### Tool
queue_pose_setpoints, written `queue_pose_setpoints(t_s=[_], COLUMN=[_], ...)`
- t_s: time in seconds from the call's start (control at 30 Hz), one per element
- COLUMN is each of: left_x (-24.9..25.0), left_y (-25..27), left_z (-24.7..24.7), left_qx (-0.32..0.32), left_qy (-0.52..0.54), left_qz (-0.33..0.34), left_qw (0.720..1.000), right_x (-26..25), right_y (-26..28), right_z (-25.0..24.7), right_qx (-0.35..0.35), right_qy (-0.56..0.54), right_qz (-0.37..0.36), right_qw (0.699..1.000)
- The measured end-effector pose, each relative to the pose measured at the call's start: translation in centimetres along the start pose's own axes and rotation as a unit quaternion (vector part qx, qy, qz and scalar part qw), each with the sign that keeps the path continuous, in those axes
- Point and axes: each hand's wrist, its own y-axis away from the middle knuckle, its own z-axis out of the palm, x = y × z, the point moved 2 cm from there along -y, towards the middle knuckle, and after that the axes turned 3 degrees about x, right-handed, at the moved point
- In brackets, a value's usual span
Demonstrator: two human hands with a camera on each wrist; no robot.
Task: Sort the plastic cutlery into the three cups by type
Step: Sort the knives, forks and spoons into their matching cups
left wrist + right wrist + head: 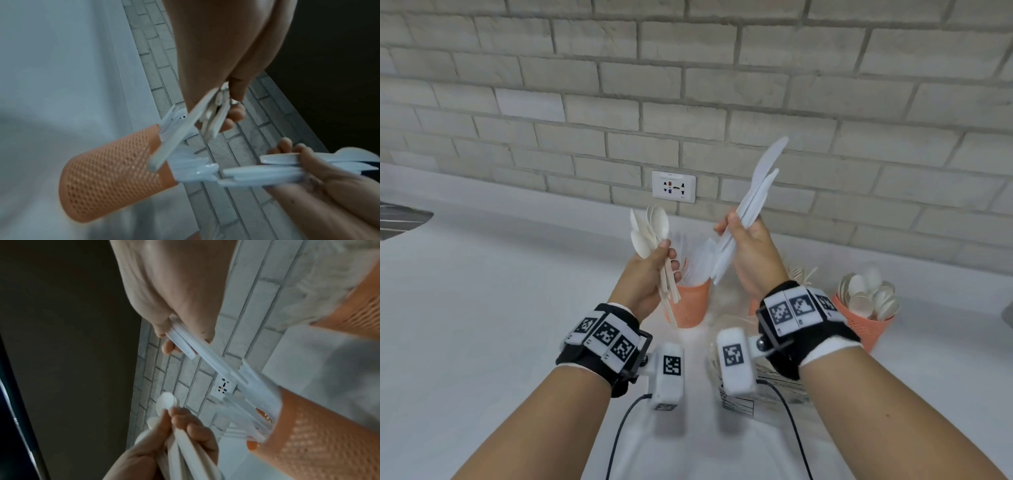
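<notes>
Right hand (748, 250) gripping a bundle of knives (751, 202), handles slanting down toward the knife cup (693, 305) just below, left hand (650, 274) beside it clutching spoons (650, 233), spoon cup (866, 318) farther right.

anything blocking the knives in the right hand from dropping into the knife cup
Nothing separate blocks them. The right hand grips the knives just above the knife cup, handles pointing down at its mouth. The cup already holds knives, and the left hand with spoons hovers beside its rim.
</notes>
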Motion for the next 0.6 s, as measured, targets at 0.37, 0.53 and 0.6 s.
queue_pose_setpoints(t_s=[0.37,0.53,0.6], left_x=[0.8,0.7,0.6], left_y=[-0.2,0.0,0.1], left_z=[-2.7,-2.8,-2.6], left_qx=[-0.077,-0.107,-0.114], left_qy=[-0.089,-0.09,-0.095], left_qz=[-0.007,-0.031,-0.034], left_qw=[0.993,0.99,0.988], right_x=[5.1,5.7,5.6], right_y=[-2.9,-3.1,-3.4], right_z=[6.0,6.7,6.9], right_qx=[0.004,-0.026,-0.057], right_qy=[0.107,0.119,0.187], right_qz=[0.03,0.098,0.091], right_qw=[0.994,0.988,0.976])
